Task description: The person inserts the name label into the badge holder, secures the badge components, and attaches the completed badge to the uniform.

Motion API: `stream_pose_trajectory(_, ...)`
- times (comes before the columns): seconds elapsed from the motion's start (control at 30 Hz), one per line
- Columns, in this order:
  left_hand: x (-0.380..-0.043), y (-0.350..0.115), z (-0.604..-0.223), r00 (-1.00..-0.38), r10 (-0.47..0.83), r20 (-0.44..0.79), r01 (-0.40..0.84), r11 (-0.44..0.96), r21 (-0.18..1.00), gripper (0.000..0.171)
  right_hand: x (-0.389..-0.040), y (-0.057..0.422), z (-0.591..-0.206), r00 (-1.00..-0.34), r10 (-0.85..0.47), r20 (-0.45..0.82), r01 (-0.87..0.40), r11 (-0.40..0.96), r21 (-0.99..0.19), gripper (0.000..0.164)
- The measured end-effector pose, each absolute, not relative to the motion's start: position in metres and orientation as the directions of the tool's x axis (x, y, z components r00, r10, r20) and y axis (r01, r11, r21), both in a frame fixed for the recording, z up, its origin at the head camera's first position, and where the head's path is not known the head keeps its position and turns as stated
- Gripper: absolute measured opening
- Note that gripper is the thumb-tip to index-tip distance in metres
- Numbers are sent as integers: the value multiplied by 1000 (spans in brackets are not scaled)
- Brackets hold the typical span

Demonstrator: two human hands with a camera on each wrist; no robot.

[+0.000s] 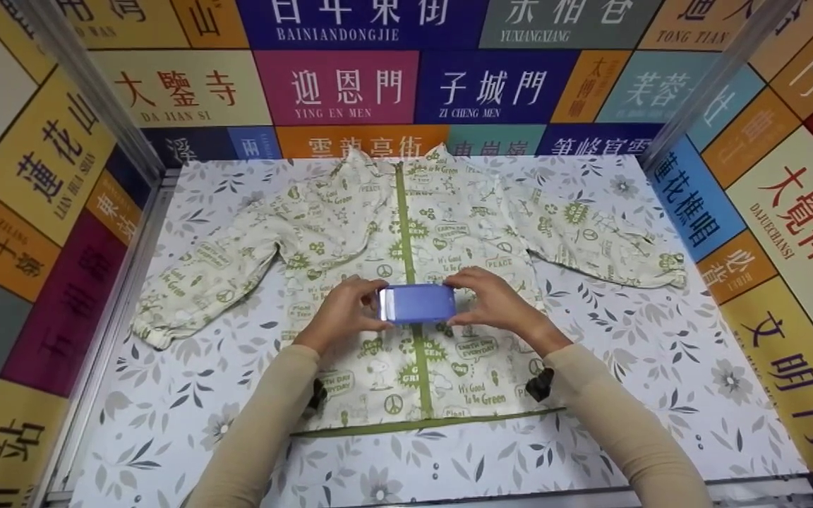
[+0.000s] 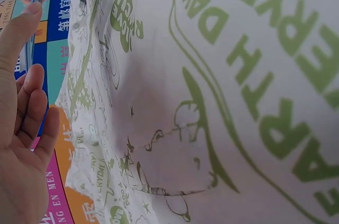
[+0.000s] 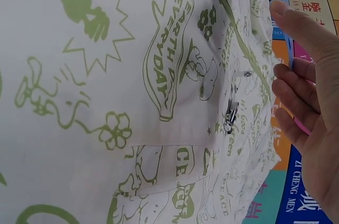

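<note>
A flat blue phone [image 1: 420,303] is held level above a white zip-up jacket [image 1: 473,388] with green prints. My left hand [image 1: 343,310] pinches the phone's left end between thumb and fingers, and my right hand [image 1: 495,303] pinches the right end. In the left wrist view, the phone [image 2: 36,17] appears edge-on as a thin blue strip beside the left thumb. The right wrist view also shows its narrow blue edge at the right thumb. Beneath both hands the jacket lies spread front up, sleeves out to the sides, with a green band down its middle.
A white table [image 1: 660,395] with a grey leaf and flower pattern lies under the jacket. Colourful panels [image 1: 343,85] with Chinese lettering stand at the back and both sides. A metal zip pull [image 3: 231,113] shows on the jacket in the right wrist view.
</note>
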State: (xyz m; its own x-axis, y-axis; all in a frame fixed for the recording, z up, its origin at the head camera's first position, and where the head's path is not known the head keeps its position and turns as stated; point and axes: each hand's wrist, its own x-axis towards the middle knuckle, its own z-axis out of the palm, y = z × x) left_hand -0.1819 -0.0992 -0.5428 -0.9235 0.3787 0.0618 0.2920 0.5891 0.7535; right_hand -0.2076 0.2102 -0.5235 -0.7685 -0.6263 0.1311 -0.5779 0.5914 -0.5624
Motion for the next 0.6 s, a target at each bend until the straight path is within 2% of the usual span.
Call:
stream_pose_trajectory(0.27, -182, -96, -540, -924, 381, 44, 279, 590, 758, 71, -207, 205, -521, -756, -640, 137, -594, 583, -555, 73)
stream_pose_trajectory(0.6, -184, -92, -540, -919, 392, 46, 289, 590, 754, 77, -205, 201, -520, -751, -644, 146, -608, 588, -534, 73)
